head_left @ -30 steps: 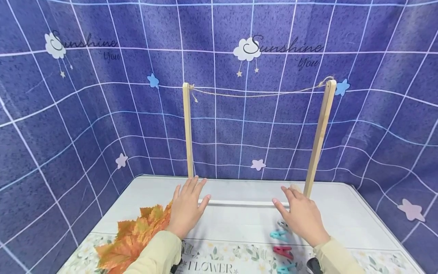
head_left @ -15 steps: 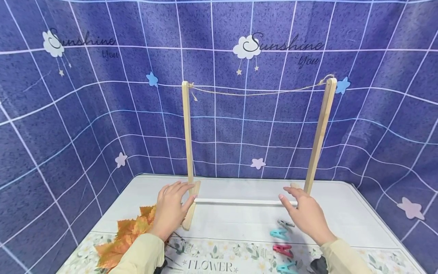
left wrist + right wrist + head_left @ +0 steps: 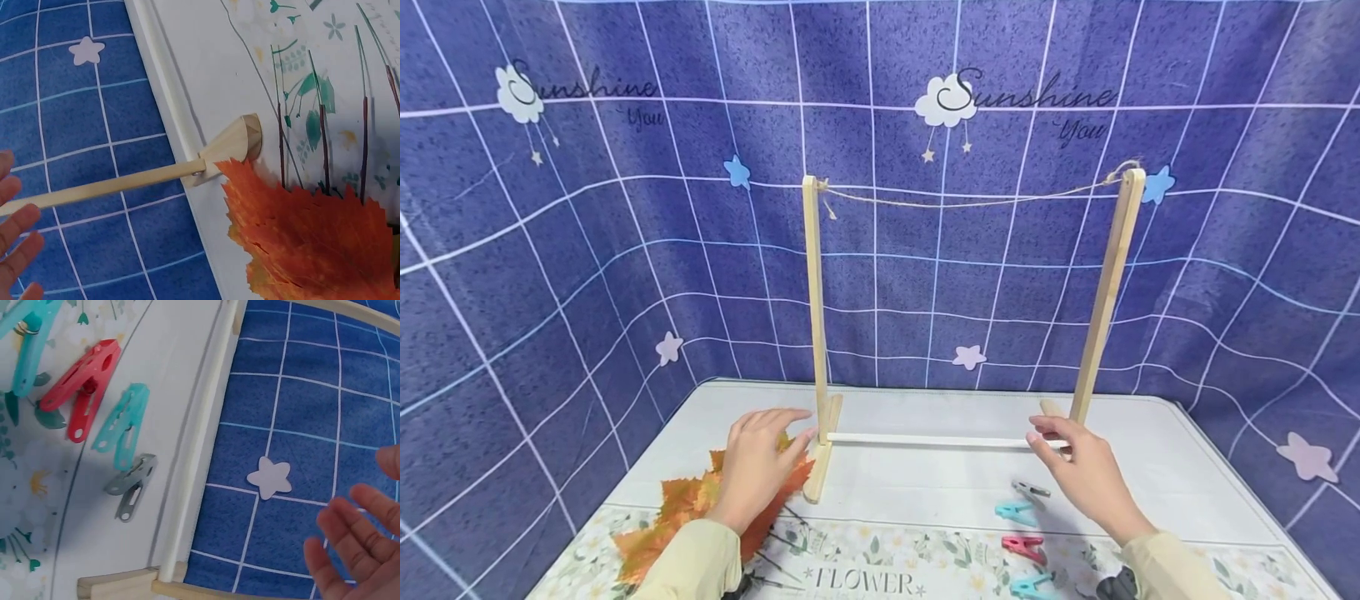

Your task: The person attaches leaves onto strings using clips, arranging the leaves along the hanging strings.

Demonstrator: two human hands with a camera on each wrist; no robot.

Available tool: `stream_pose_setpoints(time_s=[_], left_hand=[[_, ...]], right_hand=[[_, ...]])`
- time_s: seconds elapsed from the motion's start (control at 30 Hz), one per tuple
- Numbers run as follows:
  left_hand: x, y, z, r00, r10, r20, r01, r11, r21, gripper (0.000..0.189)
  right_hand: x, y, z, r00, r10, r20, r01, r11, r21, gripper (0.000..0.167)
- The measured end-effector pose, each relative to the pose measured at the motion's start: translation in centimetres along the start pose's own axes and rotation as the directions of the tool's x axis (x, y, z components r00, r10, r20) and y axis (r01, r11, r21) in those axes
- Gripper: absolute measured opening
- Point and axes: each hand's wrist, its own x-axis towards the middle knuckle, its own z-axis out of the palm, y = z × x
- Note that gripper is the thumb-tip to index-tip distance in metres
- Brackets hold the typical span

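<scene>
My left hand (image 3: 754, 471) hovers over the orange artificial maple leaves (image 3: 677, 521), just left of the wooden frame's left post (image 3: 814, 292). Its fingers are loosely bent and hold nothing. On the other side, my right hand (image 3: 1084, 473) is in front of the base of the right post (image 3: 1107, 292), fingers relaxed, with nothing in them. It partly hides the right end of the white crossbar (image 3: 925, 440). A thin twine (image 3: 940, 205) hangs slack between the post tops. In the right wrist view, loosely spread fingers (image 3: 340, 531) show against the backdrop.
Several clothes pegs lie in a column near my right hand: a grey peg (image 3: 1032, 488), a turquoise peg (image 3: 1017, 512), a red peg (image 3: 1023, 547) and another turquoise one. Dark leaf stems (image 3: 324, 147) point across the flowered mat. A blue gridded curtain (image 3: 970, 283) backs the white table (image 3: 917, 492).
My left hand has moved left and down, away from the left post, uncovering its wooden foot. The right hand has shifted slightly right and down. The frame and pegs stay in place.
</scene>
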Motion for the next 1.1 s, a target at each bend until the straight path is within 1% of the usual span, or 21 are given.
stream_pose_setpoints(time_s=[0.17,0.43,0.53,0.63,0.7,0.77,0.8,0.87,0.93,1.0,1.03,1.1], left_hand=[[-0.2,-0.5,-0.1,1.0,0.011,-0.009,-0.012,0.998,-0.054,0.026],[-0.9,-1.0,-0.5,0.998,-0.008,0.062,0.016,0.991,-0.135,0.026],[-1.2,-1.3,-0.6,0.996,-0.028,0.083,0.04,0.986,-0.159,0.025],[-1.5,-1.7,-0.7,0.991,-0.068,0.111,0.087,0.981,-0.176,0.024],[-1.6,-1.9,-1.0,0.986,-0.092,0.142,0.119,0.975,-0.189,0.022],[-1.8,-2.1,-1.1,0.976,-0.116,0.183,0.152,0.968,-0.201,0.021],[-1.8,-2.2,-1.2,0.968,-0.129,0.214,0.175,0.962,-0.21,0.021],[-2.0,-2.4,-1.4,0.945,-0.165,0.282,0.234,0.944,-0.234,0.023],[-2.3,-2.6,-1.5,0.918,-0.199,0.344,0.292,0.924,-0.246,0.024],[-2.6,-2.8,-1.6,0.893,-0.22,0.393,0.335,0.908,-0.253,0.025],[-2.8,-2.9,-1.6,0.884,-0.223,0.41,0.347,0.901,-0.259,0.024],[-3.1,-3.1,-1.7,0.876,-0.209,0.434,0.347,0.899,-0.268,0.02]], right_hand=[[-0.3,0.7,-0.1,1.0,0.006,0.0,-0.006,0.997,0.08,0.026],[-0.7,1.4,-0.7,0.995,0.064,0.071,-0.074,0.987,0.143,0.028],[-0.9,1.7,-0.8,0.992,0.08,0.095,-0.094,0.983,0.157,0.027],[-1.3,2.1,-0.8,0.987,0.106,0.122,-0.125,0.977,0.17,0.029],[-1.5,2.3,-0.7,0.983,0.124,0.137,-0.147,0.973,0.177,0.03],[-1.8,2.6,-0.5,0.981,0.128,0.144,-0.154,0.971,0.182,0.03],[-2.0,2.8,-0.4,0.981,0.127,0.145,-0.153,0.971,0.184,0.03],[-2.2,3.1,-0.3,0.981,0.125,0.148,-0.153,0.969,0.196,0.03],[-2.4,3.3,-0.2,0.982,0.117,0.15,-0.148,0.966,0.212,0.03],[-2.5,3.5,-0.1,0.981,0.113,0.159,-0.148,0.962,0.23,0.031],[-2.6,3.6,-0.1,0.98,0.111,0.164,-0.148,0.96,0.239,0.031],[-2.7,3.8,0.0,0.979,0.105,0.173,-0.148,0.955,0.257,0.031]])
